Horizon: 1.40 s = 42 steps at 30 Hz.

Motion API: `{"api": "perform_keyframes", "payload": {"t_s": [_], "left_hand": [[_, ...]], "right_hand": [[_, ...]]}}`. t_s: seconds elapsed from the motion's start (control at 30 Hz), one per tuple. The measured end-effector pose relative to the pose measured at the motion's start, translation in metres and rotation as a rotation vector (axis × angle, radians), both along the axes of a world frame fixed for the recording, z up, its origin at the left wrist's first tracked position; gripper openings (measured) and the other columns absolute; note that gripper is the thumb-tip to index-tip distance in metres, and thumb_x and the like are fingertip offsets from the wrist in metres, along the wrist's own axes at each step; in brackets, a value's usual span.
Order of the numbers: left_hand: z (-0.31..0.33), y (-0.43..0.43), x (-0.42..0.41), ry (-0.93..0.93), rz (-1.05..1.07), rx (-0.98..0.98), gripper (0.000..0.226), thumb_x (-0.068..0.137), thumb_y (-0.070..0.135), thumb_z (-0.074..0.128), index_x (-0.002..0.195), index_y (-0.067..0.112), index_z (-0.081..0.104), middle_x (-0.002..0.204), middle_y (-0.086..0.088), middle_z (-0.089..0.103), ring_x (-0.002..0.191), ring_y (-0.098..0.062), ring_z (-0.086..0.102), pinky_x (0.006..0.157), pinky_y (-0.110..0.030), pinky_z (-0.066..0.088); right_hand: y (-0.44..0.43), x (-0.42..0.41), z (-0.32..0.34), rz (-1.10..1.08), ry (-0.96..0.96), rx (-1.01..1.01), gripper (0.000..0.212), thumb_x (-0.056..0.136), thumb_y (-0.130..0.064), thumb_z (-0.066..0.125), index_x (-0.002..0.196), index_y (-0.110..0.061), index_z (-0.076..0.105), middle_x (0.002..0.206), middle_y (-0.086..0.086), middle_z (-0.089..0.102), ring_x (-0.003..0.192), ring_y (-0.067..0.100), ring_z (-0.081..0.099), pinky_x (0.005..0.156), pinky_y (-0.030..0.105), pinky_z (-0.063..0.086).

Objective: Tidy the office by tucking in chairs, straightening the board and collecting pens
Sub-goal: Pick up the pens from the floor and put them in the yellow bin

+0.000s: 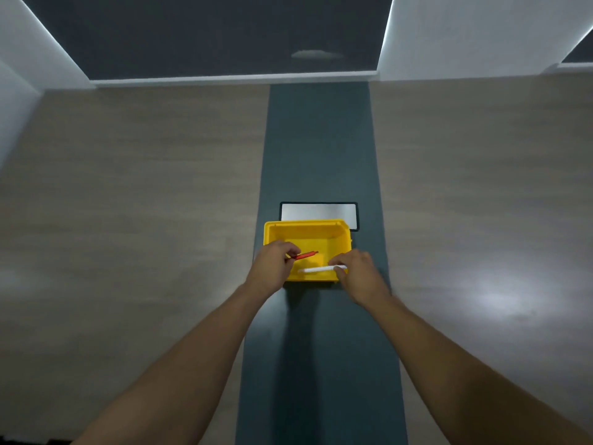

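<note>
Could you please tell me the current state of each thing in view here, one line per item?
Bin: upright on the table's dark strip, open top.
Red pen: held over the bin in the left hand's grip.
White pen: held over the bin in the right hand's grip.
Left hand: closed on the red pen.
Right hand: closed on the white pen.
Panel: flat, shut, behind the bin.
</note>
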State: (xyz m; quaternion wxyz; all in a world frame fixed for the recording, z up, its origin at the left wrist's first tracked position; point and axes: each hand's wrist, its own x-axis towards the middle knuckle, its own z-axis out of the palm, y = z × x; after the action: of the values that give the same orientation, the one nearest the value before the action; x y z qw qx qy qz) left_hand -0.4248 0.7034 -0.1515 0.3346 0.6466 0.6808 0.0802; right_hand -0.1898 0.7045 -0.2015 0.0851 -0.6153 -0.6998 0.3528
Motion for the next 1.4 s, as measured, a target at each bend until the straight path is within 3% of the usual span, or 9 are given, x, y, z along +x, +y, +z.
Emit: {"api": "perform_keyframes", "payload": {"t_s": [0.17, 0.4, 0.5, 0.63, 0.8, 1.0, 1.13, 1.4], "left_hand": [[-0.006, -0.001, 0.001, 0.043, -0.013, -0.076, 0.045, 0.104, 0.025, 0.070, 0.148, 0.020, 0.064, 0.155, -0.006, 0.061, 0.138, -0.030, 0.060, 0.115, -0.044, 0.049], [0.004, -0.028, -0.006, -0.036, -0.019, -0.052, 0.040, 0.106, 0.028, 0.067, 0.145, 0.018, 0.068, 0.149, -0.006, 0.067, 0.134, -0.029, 0.064, 0.114, -0.049, 0.053], [0.015, -0.047, -0.008, -0.097, -0.005, -0.034, 0.038, 0.108, 0.027, 0.063, 0.144, 0.018, 0.068, 0.147, -0.006, 0.067, 0.129, -0.027, 0.067, 0.110, -0.044, 0.056], [0.030, -0.087, -0.014, -0.161, 0.013, 0.014, 0.037, 0.109, 0.025, 0.060, 0.145, 0.019, 0.068, 0.146, -0.002, 0.068, 0.128, -0.022, 0.069, 0.100, -0.028, 0.052], [0.047, -0.157, -0.026, -0.229, 0.037, 0.047, 0.036, 0.109, 0.024, 0.060, 0.143, 0.018, 0.069, 0.141, -0.001, 0.072, 0.127, -0.018, 0.069, 0.098, -0.027, 0.051], [0.041, -0.258, -0.042, -0.290, 0.111, 0.037, 0.034, 0.106, 0.016, 0.061, 0.138, 0.015, 0.072, 0.136, -0.001, 0.074, 0.112, -0.014, 0.069, 0.097, -0.028, 0.056], [0.036, -0.321, -0.044, -0.304, 0.126, -0.022, 0.034, 0.107, 0.019, 0.060, 0.139, 0.017, 0.072, 0.139, 0.002, 0.072, 0.117, -0.018, 0.071, 0.100, -0.034, 0.059], [0.047, -0.409, -0.026, -0.277, 0.101, -0.008, 0.033, 0.109, 0.025, 0.058, 0.138, 0.021, 0.072, 0.137, 0.007, 0.072, 0.111, -0.010, 0.070, 0.092, -0.022, 0.051]], "right_hand": [[-0.002, -0.001, 0.001, -0.007, -0.010, -0.025, 0.026, 0.105, -0.027, 0.066, 0.130, -0.027, 0.075, 0.133, 0.008, 0.065, 0.129, 0.031, 0.051, 0.108, 0.045, 0.048], [-0.024, 0.008, 0.007, -0.077, -0.009, -0.002, 0.030, 0.105, -0.026, 0.066, 0.133, -0.020, 0.073, 0.136, 0.011, 0.067, 0.131, 0.032, 0.051, 0.110, 0.042, 0.045], [-0.040, 0.009, 0.014, -0.116, 0.000, 0.032, 0.031, 0.104, -0.026, 0.067, 0.133, -0.017, 0.073, 0.134, 0.011, 0.067, 0.130, 0.031, 0.051, 0.109, 0.040, 0.045], [-0.074, 0.007, 0.021, -0.143, -0.004, 0.072, 0.026, 0.103, -0.027, 0.067, 0.126, -0.019, 0.075, 0.128, 0.008, 0.070, 0.127, 0.030, 0.055, 0.103, 0.031, 0.042], [-0.138, 0.002, 0.032, -0.169, -0.011, 0.121, 0.024, 0.101, -0.028, 0.070, 0.123, -0.022, 0.075, 0.128, 0.005, 0.071, 0.127, 0.029, 0.058, 0.100, 0.024, 0.033], [-0.243, 0.002, 0.035, -0.198, -0.043, 0.092, 0.024, 0.099, -0.026, 0.071, 0.121, -0.019, 0.075, 0.128, 0.009, 0.071, 0.128, 0.031, 0.058, 0.109, 0.032, 0.038], [-0.306, 0.004, 0.037, -0.207, -0.070, 0.060, 0.025, 0.099, -0.026, 0.071, 0.122, -0.018, 0.075, 0.128, 0.009, 0.070, 0.128, 0.032, 0.058, 0.111, 0.036, 0.039], [-0.402, 0.018, 0.068, -0.179, -0.075, 0.025, 0.030, 0.105, -0.029, 0.062, 0.133, -0.019, 0.069, 0.139, 0.007, 0.063, 0.138, 0.028, 0.049, 0.117, 0.039, 0.040]]}}
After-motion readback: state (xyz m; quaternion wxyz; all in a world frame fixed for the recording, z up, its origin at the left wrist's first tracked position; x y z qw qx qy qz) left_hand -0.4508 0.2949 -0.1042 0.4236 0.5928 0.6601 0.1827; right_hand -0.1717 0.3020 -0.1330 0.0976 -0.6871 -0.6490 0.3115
